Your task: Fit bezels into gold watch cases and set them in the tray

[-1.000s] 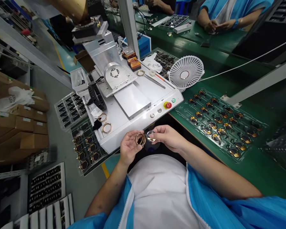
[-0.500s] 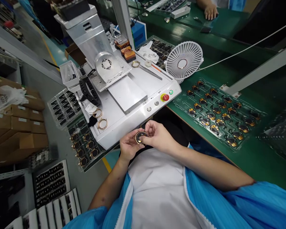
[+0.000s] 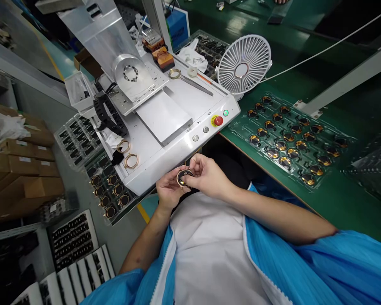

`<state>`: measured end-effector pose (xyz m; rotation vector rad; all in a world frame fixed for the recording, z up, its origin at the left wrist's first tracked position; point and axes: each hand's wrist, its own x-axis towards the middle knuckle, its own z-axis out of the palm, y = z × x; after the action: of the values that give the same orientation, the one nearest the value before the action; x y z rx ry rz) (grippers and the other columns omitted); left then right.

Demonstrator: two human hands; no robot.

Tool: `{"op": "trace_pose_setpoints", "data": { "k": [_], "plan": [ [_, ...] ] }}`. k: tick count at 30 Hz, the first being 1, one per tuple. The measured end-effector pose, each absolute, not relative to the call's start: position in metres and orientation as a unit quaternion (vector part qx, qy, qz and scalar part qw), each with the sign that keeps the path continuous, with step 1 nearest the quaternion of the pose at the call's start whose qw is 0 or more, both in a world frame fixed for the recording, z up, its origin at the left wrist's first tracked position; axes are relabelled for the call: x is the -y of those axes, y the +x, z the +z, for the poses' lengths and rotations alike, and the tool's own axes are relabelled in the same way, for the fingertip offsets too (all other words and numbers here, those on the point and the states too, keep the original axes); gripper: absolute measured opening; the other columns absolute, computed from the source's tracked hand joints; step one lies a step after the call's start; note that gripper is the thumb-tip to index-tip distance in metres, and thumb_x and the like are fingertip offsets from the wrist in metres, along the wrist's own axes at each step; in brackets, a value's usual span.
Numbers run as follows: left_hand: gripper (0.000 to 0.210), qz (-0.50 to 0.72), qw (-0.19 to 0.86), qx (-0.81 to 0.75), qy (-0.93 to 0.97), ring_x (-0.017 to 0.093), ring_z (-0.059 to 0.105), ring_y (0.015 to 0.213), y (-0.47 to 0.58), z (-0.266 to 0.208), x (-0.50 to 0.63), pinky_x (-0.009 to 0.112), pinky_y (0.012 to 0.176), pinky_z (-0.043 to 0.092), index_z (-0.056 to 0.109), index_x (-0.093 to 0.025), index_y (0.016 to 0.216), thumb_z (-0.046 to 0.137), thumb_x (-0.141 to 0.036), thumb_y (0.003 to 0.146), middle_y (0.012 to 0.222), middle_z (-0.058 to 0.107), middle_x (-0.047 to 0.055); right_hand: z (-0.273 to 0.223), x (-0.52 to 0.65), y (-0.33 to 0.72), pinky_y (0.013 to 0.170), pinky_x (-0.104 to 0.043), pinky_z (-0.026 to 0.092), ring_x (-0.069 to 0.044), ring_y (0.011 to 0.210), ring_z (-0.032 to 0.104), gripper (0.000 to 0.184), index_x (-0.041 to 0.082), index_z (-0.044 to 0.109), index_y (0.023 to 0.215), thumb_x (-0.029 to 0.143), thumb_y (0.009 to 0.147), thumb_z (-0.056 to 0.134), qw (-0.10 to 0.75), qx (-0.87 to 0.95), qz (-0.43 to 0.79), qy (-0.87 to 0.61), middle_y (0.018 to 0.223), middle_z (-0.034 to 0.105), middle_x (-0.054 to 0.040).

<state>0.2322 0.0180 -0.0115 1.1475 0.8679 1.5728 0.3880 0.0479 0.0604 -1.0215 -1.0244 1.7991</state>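
Close to my body, in front of the white machine (image 3: 178,156), I hold a round watch case (image 3: 184,174) with a gold rim and a dark inside. My left hand (image 3: 169,188) cups it from the left, fingers closed round its edge. From the right, my right hand (image 3: 208,176) grips the same case, its thumb lying over the dark face. The fingertips behind the case are partly hidden. Two gold rings (image 3: 131,161) rest on the machine's left front corner, beside a small black cloth (image 3: 117,157).
A clear tray (image 3: 266,167) of round dark and orange parts lies on the green table at right. Another tray (image 3: 114,207) with gold-rimmed cases sits at left. A white fan (image 3: 244,63), tweezers (image 3: 197,84) and a red stop button (image 3: 218,121) are beyond my hands.
My view has shifted, so the machine appears further left and higher. Both hands still hold the watch case, the right thumb on its face. The other person's hand has nearly left the view.
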Motion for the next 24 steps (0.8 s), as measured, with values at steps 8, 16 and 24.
{"op": "trace_pose_setpoints", "data": {
  "k": [8,16,24],
  "plan": [
    [0.057,0.649,0.46,-0.392,0.461,0.026,0.081,0.095,0.233,-0.012,-0.015,0.037,0.084,0.069,0.081,-0.032,0.11,0.102,-0.031,0.056,0.111,0.082,0.006,0.056,-0.059,0.399,0.045,-0.019,0.05,-0.012,0.049,0.063,0.049,0.018,0.057,0.073,0.041,0.056,0.097,0.278,0.4,0.766,-0.419,0.056,0.067,0.0008],
    [0.057,0.614,0.444,-0.4,0.516,0.029,0.08,0.102,0.232,-0.004,-0.015,0.043,0.093,0.068,0.081,-0.033,0.111,0.099,-0.017,0.059,0.11,0.082,0.005,0.048,-0.059,0.4,0.039,-0.02,0.052,-0.011,0.04,0.059,0.062,0.018,0.049,0.061,0.048,0.047,0.102,0.285,0.337,0.811,-0.385,0.051,0.066,0.0009],
    [0.048,0.668,0.421,-0.434,0.434,0.026,0.079,0.104,0.235,-0.001,-0.022,0.038,0.093,0.067,0.08,-0.028,0.114,0.096,-0.033,0.069,0.113,0.082,0.007,0.054,-0.079,0.39,0.038,-0.02,0.056,-0.013,0.046,0.064,0.06,0.017,0.06,0.074,0.052,0.05,0.102,0.282,0.411,0.763,-0.413,0.054,0.067,0.0004]
  ]
}}
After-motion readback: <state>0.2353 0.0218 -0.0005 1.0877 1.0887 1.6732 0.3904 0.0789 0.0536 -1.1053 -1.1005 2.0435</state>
